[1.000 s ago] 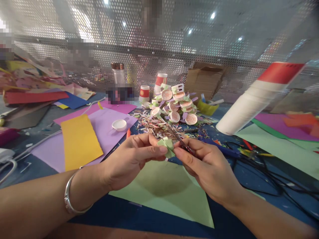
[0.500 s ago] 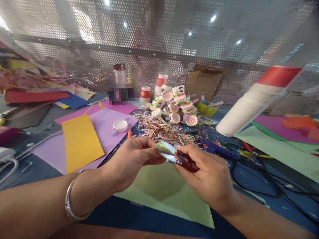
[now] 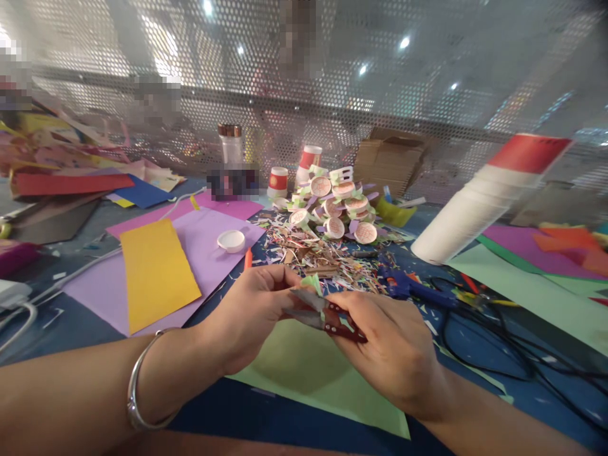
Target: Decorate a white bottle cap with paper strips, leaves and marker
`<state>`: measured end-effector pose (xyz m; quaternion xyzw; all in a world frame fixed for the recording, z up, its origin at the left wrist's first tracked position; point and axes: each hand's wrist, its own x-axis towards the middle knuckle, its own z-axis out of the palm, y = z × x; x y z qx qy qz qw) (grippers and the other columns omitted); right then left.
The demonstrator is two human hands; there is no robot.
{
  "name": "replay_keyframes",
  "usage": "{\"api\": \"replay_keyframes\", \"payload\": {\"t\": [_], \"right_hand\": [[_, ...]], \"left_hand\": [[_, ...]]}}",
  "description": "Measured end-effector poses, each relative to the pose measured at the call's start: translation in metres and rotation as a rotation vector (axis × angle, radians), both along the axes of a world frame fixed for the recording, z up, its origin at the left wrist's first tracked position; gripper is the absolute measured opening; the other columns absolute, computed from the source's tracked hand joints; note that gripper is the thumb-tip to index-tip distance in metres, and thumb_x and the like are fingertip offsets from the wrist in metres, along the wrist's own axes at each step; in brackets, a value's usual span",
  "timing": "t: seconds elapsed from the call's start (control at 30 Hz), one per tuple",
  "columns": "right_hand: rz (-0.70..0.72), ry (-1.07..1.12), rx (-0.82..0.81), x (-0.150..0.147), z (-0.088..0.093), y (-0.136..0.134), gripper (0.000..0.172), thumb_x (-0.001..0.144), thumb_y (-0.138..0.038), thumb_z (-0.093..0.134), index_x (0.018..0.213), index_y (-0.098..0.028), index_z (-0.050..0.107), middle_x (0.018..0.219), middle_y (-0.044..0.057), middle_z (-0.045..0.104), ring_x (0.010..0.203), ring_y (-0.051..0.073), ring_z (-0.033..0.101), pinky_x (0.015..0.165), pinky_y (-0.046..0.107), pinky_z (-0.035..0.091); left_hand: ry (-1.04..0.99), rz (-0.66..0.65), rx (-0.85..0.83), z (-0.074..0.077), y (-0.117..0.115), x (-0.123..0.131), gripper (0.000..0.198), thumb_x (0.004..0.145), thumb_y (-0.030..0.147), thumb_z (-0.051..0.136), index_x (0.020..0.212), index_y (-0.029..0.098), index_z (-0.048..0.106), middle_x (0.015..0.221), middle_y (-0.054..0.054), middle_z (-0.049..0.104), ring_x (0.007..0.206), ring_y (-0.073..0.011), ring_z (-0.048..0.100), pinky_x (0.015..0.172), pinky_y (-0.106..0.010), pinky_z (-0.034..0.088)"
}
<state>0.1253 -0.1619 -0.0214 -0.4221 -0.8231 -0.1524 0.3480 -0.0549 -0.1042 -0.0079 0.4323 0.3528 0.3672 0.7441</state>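
In the lower middle of the head view, my left hand pinches a small piece of light green paper between thumb and fingers. My right hand is closed round the dark red, riveted handles of a pair of scissors. The grey blades are parted and point left, toward my left fingers and beside the green paper. Whether they touch the paper I cannot make out. Below both hands lies a larger light green sheet, flat on the blue table.
Ahead, paper scraps surround a pile of cut paper-cup pieces. A leaning stack of paper cups and a blue glue gun with black cable stand right. Purple paper, a yellow sheet and a white lid lie left.
The scissors have turned, so their blades now show grey and parted. The green piece now sticks up above the blades. Both hands stay in nearly the same place.
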Motion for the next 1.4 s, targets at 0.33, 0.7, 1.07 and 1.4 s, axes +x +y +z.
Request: {"api": "replay_keyframes", "payload": {"t": [0.33, 0.7, 1.07, 1.4], "right_hand": [[0.017, -0.143, 0.128, 0.002, 0.002, 0.0, 0.013, 0.093, -0.007, 0.057, 0.095, -0.006, 0.07, 0.07, 0.008, 0.072, 0.06, 0.021, 0.068, 0.054, 0.034, 0.046], [0.018, -0.298, 0.247, -0.003, 0.006, -0.003, 0.016, 0.092, -0.006, 0.055, 0.091, -0.004, 0.071, 0.056, 0.003, 0.059, 0.048, 0.019, 0.055, 0.046, 0.035, 0.034], [0.025, -0.118, 0.141, 0.003, 0.002, 0.0, 0.017, 0.096, -0.011, 0.057, 0.107, -0.004, 0.068, 0.075, 0.008, 0.074, 0.063, 0.02, 0.069, 0.056, 0.034, 0.048], [-0.037, 0.255, -0.14, 0.007, -0.005, 0.007, 0.021, 0.09, -0.015, 0.065, 0.11, -0.017, 0.068, 0.082, 0.0, 0.077, 0.06, 0.012, 0.069, 0.055, 0.022, 0.053]], "left_hand": [[0.011, -0.071, -0.057, 0.005, 0.002, -0.002, 0.018, 0.08, 0.025, 0.075, 0.073, 0.011, 0.065, 0.067, -0.005, 0.071, 0.064, -0.0167, 0.069, 0.07, -0.031, 0.059], [-0.031, -0.064, -0.1, 0.005, 0.009, -0.005, 0.031, 0.082, 0.037, 0.077, 0.064, 0.014, 0.065, 0.061, -0.002, 0.07, 0.063, -0.0154, 0.071, 0.064, -0.024, 0.057], [0.036, -0.157, 0.065, 0.005, 0.013, -0.011, 0.027, 0.077, 0.03, 0.083, 0.071, 0.013, 0.062, 0.071, -0.004, 0.074, 0.071, -0.0162, 0.072, 0.076, -0.029, 0.057], [0.008, -0.163, 0.275, -0.001, 0.022, -0.016, 0.025, 0.077, 0.031, 0.086, 0.075, 0.013, 0.068, 0.072, 0.0, 0.072, 0.07, -0.0093, 0.067, 0.069, -0.019, 0.053]]}}
